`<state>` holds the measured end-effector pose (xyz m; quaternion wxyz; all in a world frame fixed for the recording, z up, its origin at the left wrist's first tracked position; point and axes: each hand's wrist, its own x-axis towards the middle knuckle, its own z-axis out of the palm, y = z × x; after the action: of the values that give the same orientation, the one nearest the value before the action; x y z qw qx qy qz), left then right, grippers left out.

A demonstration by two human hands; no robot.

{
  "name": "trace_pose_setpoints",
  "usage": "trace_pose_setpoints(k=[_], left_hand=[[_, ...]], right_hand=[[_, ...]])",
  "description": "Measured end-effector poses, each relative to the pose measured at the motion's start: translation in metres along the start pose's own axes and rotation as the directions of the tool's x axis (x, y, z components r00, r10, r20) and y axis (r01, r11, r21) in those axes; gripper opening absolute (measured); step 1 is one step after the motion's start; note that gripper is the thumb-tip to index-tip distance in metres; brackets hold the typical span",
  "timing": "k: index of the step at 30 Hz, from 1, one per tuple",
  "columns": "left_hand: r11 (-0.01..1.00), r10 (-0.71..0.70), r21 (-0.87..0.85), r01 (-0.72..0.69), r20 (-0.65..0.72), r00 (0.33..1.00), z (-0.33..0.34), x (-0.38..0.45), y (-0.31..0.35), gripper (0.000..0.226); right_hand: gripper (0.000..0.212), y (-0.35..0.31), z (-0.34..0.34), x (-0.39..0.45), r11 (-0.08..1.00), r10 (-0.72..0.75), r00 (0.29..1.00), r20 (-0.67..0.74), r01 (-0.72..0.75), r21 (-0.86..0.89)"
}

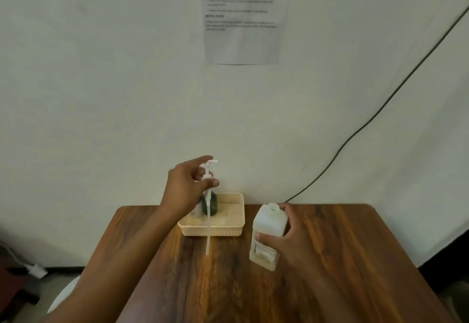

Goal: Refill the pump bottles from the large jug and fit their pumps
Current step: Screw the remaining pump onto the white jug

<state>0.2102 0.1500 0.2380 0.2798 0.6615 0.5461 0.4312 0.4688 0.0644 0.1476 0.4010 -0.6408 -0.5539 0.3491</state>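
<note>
My left hand [186, 187] pinches a white pump [208, 196] by its collar and holds it in the air, its long dip tube hanging down in front of the basket. A dark green bottle [212, 203] stands in the cream plastic basket [228, 231], partly hidden behind my left hand and the pump. My right hand [286, 239] grips a large white jug [267, 236] with a label on its side. The jug stands on the wooden table [342, 259], leaning slightly, and its mouth at the top has no cap.
The basket sits at the table's far edge against a white wall. A printed sheet [245, 15] hangs on the wall, and a dark cable [380, 109] runs down it to the table's back edge. A white plug [38, 270] lies on the floor at left.
</note>
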Motion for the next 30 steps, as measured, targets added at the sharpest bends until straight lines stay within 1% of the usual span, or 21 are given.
trace_pose_setpoints(k=[3,6,11,12,15,18,22,26,30], left_hand=[[0.994,0.098,-0.035,-0.100,-0.054,0.994,0.000,0.009,0.066,0.056],[0.975,0.188,-0.098,-0.197,-0.092,0.978,0.000,0.013,0.124,0.055],[0.929,0.307,-0.156,-0.337,-0.188,0.933,0.004,0.011,0.193,0.057],[0.922,0.319,-0.158,-0.354,-0.207,0.925,0.006,0.010,0.201,0.057],[0.910,0.344,-0.157,-0.385,-0.234,0.909,0.013,0.005,0.218,0.058],[0.905,0.359,-0.146,-0.400,-0.243,0.901,0.020,0.002,0.227,0.058],[0.904,0.358,-0.150,-0.401,-0.246,0.900,0.027,-0.002,0.231,0.058],[0.909,0.360,-0.133,-0.395,-0.227,0.905,0.037,-0.012,0.227,0.057],[0.914,0.362,-0.135,-0.382,-0.156,0.919,0.056,-0.031,0.213,0.059]], right_hand=[[0.085,-0.013,-0.017,-0.006,0.998,-0.068,0.997,-0.027,0.068,0.001],[0.083,-0.027,-0.030,-0.012,0.991,-0.134,0.990,-0.042,0.134,-0.005],[0.061,-0.043,-0.044,-0.023,0.976,-0.214,0.976,-0.028,0.215,0.031],[0.060,-0.045,-0.047,-0.024,0.973,-0.231,0.972,-0.034,0.231,0.005],[0.066,-0.056,-0.052,-0.028,0.969,-0.238,0.970,-0.042,0.235,-0.080],[0.073,-0.060,-0.056,-0.029,0.968,-0.235,0.971,-0.046,0.230,-0.100],[0.075,-0.065,-0.062,-0.029,0.961,-0.257,0.965,-0.049,0.249,-0.123],[0.072,-0.071,-0.068,-0.027,0.956,-0.274,0.960,-0.053,0.267,-0.122],[0.074,-0.083,-0.076,-0.021,0.949,-0.306,0.950,-0.069,0.298,-0.108]])
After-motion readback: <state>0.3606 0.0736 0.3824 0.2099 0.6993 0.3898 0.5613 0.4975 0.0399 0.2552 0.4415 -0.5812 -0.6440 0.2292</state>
